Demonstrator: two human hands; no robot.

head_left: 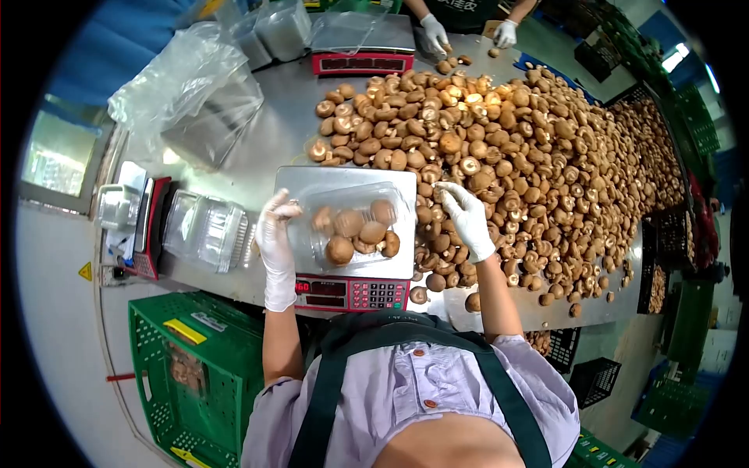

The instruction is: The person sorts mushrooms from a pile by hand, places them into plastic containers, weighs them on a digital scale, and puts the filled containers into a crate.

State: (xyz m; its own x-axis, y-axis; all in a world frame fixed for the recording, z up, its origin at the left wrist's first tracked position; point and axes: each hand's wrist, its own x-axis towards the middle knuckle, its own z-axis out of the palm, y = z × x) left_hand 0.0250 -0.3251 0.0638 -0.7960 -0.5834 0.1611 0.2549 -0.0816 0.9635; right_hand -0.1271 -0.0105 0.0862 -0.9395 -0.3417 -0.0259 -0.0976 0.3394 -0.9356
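Note:
A clear plastic tray (324,199) with several brown mushrooms (349,224) in it rests on the metal pan (292,178) of a red scale (351,294). My left hand (275,238), in a white glove, is raised at the pan's left side. Its fingers are bent but apart, with nothing seen between them. To the right of the tray, my gloved right hand (468,222) hovers at the near left edge of a big mushroom heap (515,148). Its fingers point left and are slightly parted; no mushroom shows in them.
Empty clear trays (204,230) lie left of the scale, beside another red scale (148,226). A plastic bag (187,86) sits at the back left. Across the table, a co-worker's gloved hands (434,35) are near a third scale (363,58). A green crate (195,374) stands below left.

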